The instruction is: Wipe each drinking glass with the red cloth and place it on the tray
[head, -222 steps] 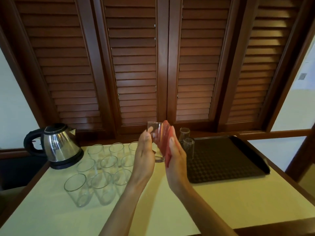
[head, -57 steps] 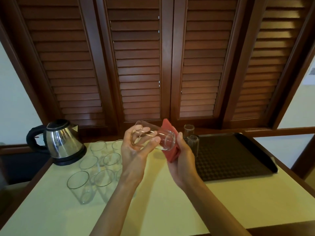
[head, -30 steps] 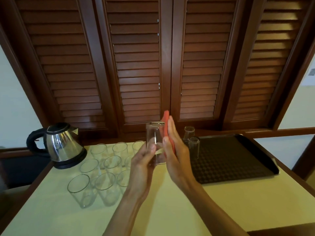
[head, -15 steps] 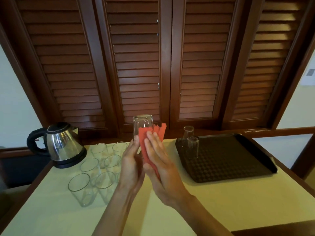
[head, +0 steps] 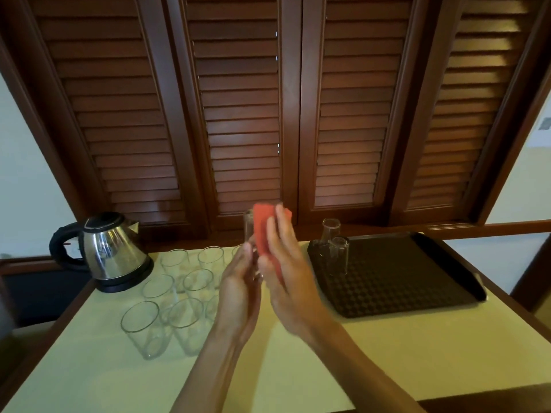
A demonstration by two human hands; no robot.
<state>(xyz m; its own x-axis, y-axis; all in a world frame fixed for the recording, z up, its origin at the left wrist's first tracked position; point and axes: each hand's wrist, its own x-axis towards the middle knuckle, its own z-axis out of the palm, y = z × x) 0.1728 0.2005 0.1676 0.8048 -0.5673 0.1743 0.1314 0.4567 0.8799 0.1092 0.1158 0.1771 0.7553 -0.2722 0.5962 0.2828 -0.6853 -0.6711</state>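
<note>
Above the table's middle, clear smooth glass [head: 248,226] upright, gripped low by left hand [head: 238,290], red cloth [head: 264,234] pressed against it by flat-fingered right hand [head: 287,272].

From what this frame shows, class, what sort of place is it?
Probably a hotel room's tea station: an electric kettle beside many matching glasses on a tabletop, a dark serving tray, and louvred wooden shutters behind.
</note>
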